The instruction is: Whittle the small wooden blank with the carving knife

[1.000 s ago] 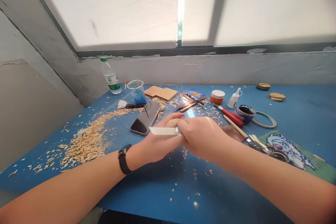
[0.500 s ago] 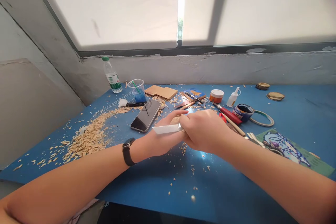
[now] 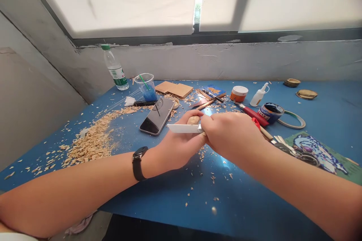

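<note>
My left hand (image 3: 177,145), with a black watch (image 3: 138,163) on its wrist, is closed around a small pale piece of wood (image 3: 194,120); only its rounded end shows between the fingers. In my right hand (image 3: 232,130) is a utility knife (image 3: 183,128), its handle mostly hidden in the fist. The knife's blade points left and lies across the wood and over my left palm. Both hands meet above the blue table (image 3: 169,203), with the thumbs close together.
Wood shavings (image 3: 90,141) are heaped at left, beside a phone (image 3: 157,116). Behind stand a water bottle (image 3: 115,69), a cup of blue liquid (image 3: 147,90) and wooden boards (image 3: 175,89). At right are an orange jar (image 3: 239,93), a glue bottle (image 3: 258,96), a dark paint jar (image 3: 270,113) and a green picture (image 3: 328,154).
The view has tilted down slightly. My hands stay together; the blade has levelled and shifted a little to the right, and more of the wood's end shows.
</note>
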A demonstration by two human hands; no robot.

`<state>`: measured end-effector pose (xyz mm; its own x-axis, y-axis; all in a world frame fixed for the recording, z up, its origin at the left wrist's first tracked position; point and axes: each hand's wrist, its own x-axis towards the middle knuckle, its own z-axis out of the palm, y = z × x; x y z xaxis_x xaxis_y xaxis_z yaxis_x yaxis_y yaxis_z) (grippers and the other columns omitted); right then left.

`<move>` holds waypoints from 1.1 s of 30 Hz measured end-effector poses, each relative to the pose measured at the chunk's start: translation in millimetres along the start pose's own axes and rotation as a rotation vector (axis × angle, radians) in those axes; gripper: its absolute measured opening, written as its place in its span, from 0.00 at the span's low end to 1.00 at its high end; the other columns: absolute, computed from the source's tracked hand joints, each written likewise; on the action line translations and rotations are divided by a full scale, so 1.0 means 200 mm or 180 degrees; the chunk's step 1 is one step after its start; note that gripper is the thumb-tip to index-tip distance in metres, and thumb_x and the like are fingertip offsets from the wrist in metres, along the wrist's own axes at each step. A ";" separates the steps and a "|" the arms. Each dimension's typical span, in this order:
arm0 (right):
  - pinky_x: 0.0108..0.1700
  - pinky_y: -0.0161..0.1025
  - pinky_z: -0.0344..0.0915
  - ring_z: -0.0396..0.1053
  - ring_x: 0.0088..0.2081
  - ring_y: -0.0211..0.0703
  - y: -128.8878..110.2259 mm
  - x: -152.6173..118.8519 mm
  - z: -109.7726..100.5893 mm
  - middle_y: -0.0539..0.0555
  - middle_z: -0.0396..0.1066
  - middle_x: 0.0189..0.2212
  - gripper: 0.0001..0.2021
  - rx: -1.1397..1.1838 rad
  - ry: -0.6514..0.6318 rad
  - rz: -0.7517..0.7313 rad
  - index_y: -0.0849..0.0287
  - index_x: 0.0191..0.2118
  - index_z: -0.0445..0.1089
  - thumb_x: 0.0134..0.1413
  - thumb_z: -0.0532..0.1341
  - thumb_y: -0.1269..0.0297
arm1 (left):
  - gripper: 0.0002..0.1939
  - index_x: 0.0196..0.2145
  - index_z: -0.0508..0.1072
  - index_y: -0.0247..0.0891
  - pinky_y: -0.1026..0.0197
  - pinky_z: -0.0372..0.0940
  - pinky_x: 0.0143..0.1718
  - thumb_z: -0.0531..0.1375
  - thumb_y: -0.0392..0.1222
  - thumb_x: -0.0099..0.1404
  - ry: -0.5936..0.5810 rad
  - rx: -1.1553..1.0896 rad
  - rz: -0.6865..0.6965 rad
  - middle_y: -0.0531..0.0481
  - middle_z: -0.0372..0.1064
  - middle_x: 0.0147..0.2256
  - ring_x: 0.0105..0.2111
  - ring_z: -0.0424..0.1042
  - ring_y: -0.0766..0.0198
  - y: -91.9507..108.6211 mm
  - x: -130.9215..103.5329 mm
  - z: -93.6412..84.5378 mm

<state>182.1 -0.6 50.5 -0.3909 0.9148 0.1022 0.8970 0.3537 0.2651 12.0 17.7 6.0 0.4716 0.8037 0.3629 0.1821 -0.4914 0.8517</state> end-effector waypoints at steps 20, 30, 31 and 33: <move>0.25 0.40 0.42 0.72 0.27 0.46 -0.01 -0.01 -0.01 0.55 0.73 0.26 0.05 0.0028 -0.0046 0.0095 0.60 0.37 0.73 0.60 0.59 0.73 | 0.15 0.46 0.72 0.41 0.40 0.61 0.70 0.64 0.55 0.73 0.0019 -0.0206 0.0025 0.44 0.74 0.47 0.61 0.70 0.48 -0.06 0.00 0.00; 0.25 0.42 0.41 0.65 0.24 0.43 0.03 -0.01 -0.01 0.52 0.71 0.23 0.07 -0.0273 0.0142 -0.0605 0.58 0.34 0.72 0.56 0.59 0.76 | 0.09 0.35 0.66 0.40 0.45 0.71 0.55 0.55 0.41 0.75 -0.0740 0.1038 0.0588 0.46 0.72 0.41 0.47 0.72 0.51 0.04 0.03 -0.06; 0.24 0.41 0.41 0.66 0.24 0.43 0.02 -0.01 -0.01 0.52 0.70 0.23 0.06 -0.0277 0.0140 -0.0536 0.58 0.34 0.72 0.55 0.59 0.76 | 0.10 0.34 0.66 0.40 0.45 0.71 0.54 0.55 0.42 0.76 -0.0688 0.1016 0.0615 0.46 0.72 0.40 0.46 0.71 0.52 0.03 0.02 -0.05; 0.24 0.40 0.41 0.67 0.24 0.44 0.01 -0.02 0.01 0.53 0.69 0.23 0.06 -0.0269 0.0155 -0.0298 0.58 0.33 0.72 0.54 0.59 0.75 | 0.14 0.32 0.65 0.40 0.46 0.71 0.50 0.54 0.44 0.77 -0.0514 0.0914 0.0566 0.47 0.68 0.35 0.42 0.69 0.54 0.02 0.02 -0.04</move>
<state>186.3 -2.3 49.2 -0.4834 0.8672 0.1192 0.8364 0.4174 0.3552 8.2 21.9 12.9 0.6434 0.6453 0.4119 0.3088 -0.7111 0.6317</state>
